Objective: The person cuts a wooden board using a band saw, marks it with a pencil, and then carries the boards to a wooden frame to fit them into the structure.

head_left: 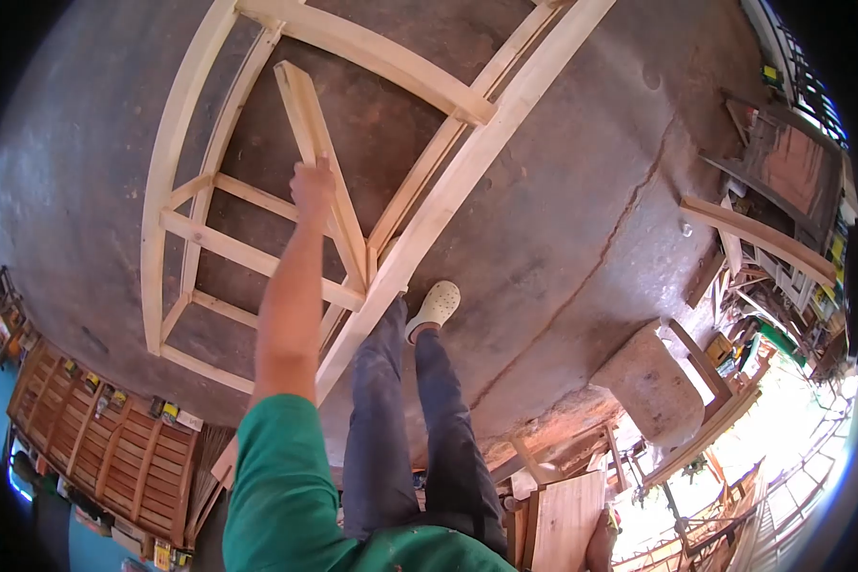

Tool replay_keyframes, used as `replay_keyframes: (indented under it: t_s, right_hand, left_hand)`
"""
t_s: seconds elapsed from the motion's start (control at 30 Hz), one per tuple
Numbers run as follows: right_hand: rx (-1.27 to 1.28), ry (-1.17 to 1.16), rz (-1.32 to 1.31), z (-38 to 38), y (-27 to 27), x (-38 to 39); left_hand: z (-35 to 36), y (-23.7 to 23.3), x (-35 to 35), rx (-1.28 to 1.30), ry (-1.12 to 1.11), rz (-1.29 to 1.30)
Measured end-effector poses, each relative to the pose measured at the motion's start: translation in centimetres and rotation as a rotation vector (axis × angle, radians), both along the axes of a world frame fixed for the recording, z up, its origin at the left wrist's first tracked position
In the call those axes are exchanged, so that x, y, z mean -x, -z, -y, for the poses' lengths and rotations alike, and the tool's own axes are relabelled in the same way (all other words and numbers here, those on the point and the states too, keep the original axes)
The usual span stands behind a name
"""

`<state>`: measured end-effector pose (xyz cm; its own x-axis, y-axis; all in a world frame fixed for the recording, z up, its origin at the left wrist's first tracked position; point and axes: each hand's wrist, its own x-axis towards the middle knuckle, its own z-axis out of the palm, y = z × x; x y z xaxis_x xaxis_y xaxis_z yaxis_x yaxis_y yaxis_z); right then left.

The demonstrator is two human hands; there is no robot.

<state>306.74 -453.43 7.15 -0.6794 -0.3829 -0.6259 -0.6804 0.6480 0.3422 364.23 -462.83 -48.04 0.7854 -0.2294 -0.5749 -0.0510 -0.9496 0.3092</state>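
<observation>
My left hand [314, 187] is closed round a loose pale wooden piece [300, 107], between its upper end and its middle. This piece lies at a slant inside a large pale wooden frame [467, 170]. Its lower end meets the frame near the long right-hand rail, beside a crosspiece [221, 245]. Its upper end stands free inside the frame's opening. The frame has long side rails, several crosspieces and a second layer of rails beneath. My right hand does not show.
My feet, one in a pale clog [439, 303], are on the concrete floor [534, 238] beside the frame. A slatted wooden panel [105, 448] is at the lower left. Wood pieces, a worn board [653, 381] and a curved plank [758, 238] are at the right.
</observation>
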Motion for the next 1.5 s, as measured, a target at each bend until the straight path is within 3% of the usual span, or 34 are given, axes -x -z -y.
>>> replay_keyframes:
  t_s: [0.03, 0.1, 0.2, 0.23, 0.37, 0.57, 0.6, 0.67, 0.73, 0.8, 0.83, 0.87, 0.93, 1.0, 1.03, 1.1, 1.13, 1.2, 1.27, 1.33, 1.4, 1.5]
  right_hand:
    - [0.001, 0.000, 0.004, -0.6, 0.0, 0.6]
    - [0.232, -0.162, -0.051, -2.0, 0.8, 2.6]
    - [-0.021, -0.023, -0.087, -1.5, -0.1, 2.7]
    - [-0.073, 0.008, -0.097, -1.4, -0.8, 2.4]
    - [-0.168, 0.063, -0.112, -2.0, -1.5, 2.8]
    - [-0.358, 0.085, -0.164, -1.5, -2.4, 3.5]
    - [-0.328, 0.092, -0.159, -1.8, -1.7, 4.4]
    - [-0.108, 0.167, -0.129, -3.1, -0.3, 6.4]
    - [0.026, 0.246, -0.119, -4.8, -1.4, 7.1]
    - [-0.077, 0.320, -0.106, -3.5, -1.0, 6.2]
    - [-0.080, 0.317, -0.087, -3.8, -0.2, 7.0]
    - [-0.014, 0.295, -0.041, -4.6, 0.3, 7.9]
    - [0.057, 0.279, 0.001, -4.6, 0.8, 7.5]
    - [-0.121, 0.170, 0.046, -1.3, 1.7, 3.1]
    - [-0.110, 0.179, 0.031, -0.2, 2.1, 1.3]
    - [-0.143, 0.150, -0.025, -0.1, 2.2, 2.3]
    - [-0.178, 0.136, -0.088, -0.2, 2.3, 2.4]
    - [-0.172, 0.153, -0.072, 1.2, 2.4, 1.3]
    - [-0.169, 0.211, -0.049, 2.1, 2.3, -0.1]
    - [-0.147, 0.186, -0.049, 1.2, 1.6, 1.7]
    - [-0.086, 0.165, -0.038, 1.0, 1.7, 2.6]
    - [-0.140, -0.022, -0.120, 1.7, 0.9, 2.2]
  left_hand:
    - [0.1, 0.2, 0.5, 0.001, 0.000, 0.004]
    - [0.8, 0.9, 1.2, -0.029, -0.163, 0.143]
    - [0.8, 1.0, 0.5, -0.085, -0.114, 0.178]
    - [-0.3, 1.9, 0.4, -0.073, -0.094, 0.306]
    - [-3.2, 1.7, -2.7, -0.018, -0.165, 0.249]
    - [-6.5, 1.9, -4.6, -0.325, -0.206, 0.312]
    - [-7.9, 2.3, -5.1, -0.395, -0.176, 0.317]
    - [-10.0, 1.7, -5.8, -0.215, -0.337, 0.218]
    - [-12.2, 3.4, -6.7, -0.220, -0.226, 0.278]
    - [-12.6, 2.6, -7.5, -0.143, -0.155, 0.154]
    - [-13.4, 3.1, -8.4, -0.049, -0.267, -0.030]
    - [-12.6, 2.1, -7.7, -0.046, -0.269, -0.020]
    - [-10.7, 0.8, -3.6, 0.226, -0.787, 0.023]
    - [-10.5, -0.3, 0.5, 0.234, -0.835, 0.049]
    - [-12.1, 1.4, 0.8, 0.236, -0.839, 0.054]
    - [-15.6, 5.8, 1.4, 0.124, -0.508, 0.046]
    - [-14.4, 5.8, 1.3, 0.133, -0.514, 0.048]
    - [-11.0, 4.5, 2.0, -0.116, -0.565, -0.032]
    - [-8.0, 2.0, 4.2, 0.092, -0.251, -0.012]
    - [-4.0, 1.0, 5.9, -0.012, -0.118, -0.127]
    - [-1.6, 1.4, 7.6, 0.127, 0.068, -0.024]
    - [-1.8, 1.2, 7.6, 0.215, -0.042, -0.153]
